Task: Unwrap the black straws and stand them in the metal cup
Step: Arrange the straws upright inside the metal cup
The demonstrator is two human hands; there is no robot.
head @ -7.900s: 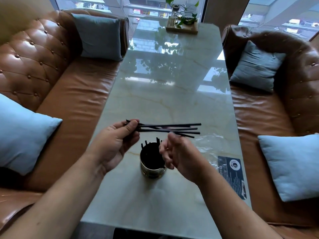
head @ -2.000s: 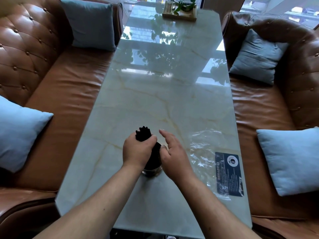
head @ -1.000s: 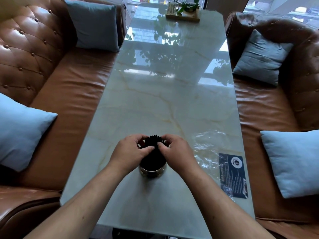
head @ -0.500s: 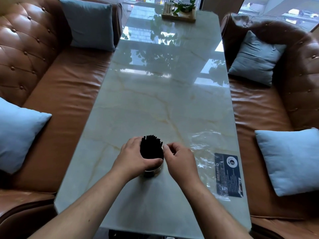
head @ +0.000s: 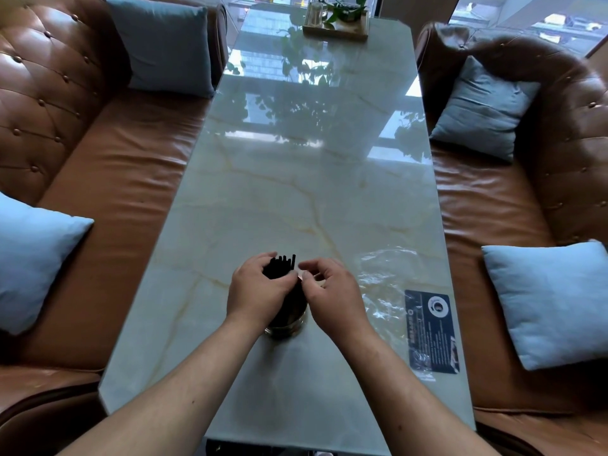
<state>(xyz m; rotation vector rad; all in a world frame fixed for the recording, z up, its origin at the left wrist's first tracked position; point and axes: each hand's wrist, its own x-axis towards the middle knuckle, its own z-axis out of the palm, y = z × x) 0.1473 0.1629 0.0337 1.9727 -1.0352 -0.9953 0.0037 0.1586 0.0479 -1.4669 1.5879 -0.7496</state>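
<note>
Left hand [head: 260, 292] is wrapped round the black straws [head: 282, 267] to bunch them upright in the metal cup [head: 287, 319]; right hand [head: 332, 296] fingers curled loosely beside, pinching nothing I can see.

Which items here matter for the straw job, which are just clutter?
Job:
- black straws, standing in the cup, left hand closed around them
- metal cup
- right hand, beside the straws
- clear plastic wrapper, empty on the table

Lying about:
- cushions
- plant tray at the far end
</note>
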